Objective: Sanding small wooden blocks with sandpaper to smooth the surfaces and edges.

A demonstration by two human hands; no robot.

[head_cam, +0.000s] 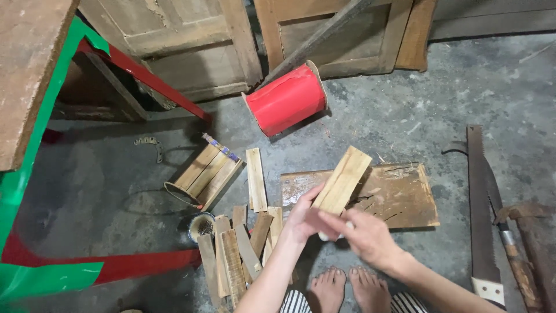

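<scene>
My left hand grips the lower end of a pale flat wooden slat, which points up and to the right. My right hand is at the same lower end, fingers closed on a small white object that is mostly hidden. Both hands hover above a worn wooden board lying on the concrete floor. My bare feet show below the hands.
A pile of wooden slats lies at lower left, with a single slat and a small slat tray beyond. A red spool leans near old doors. Hand saw and a rusty tool lie right. Small tin.
</scene>
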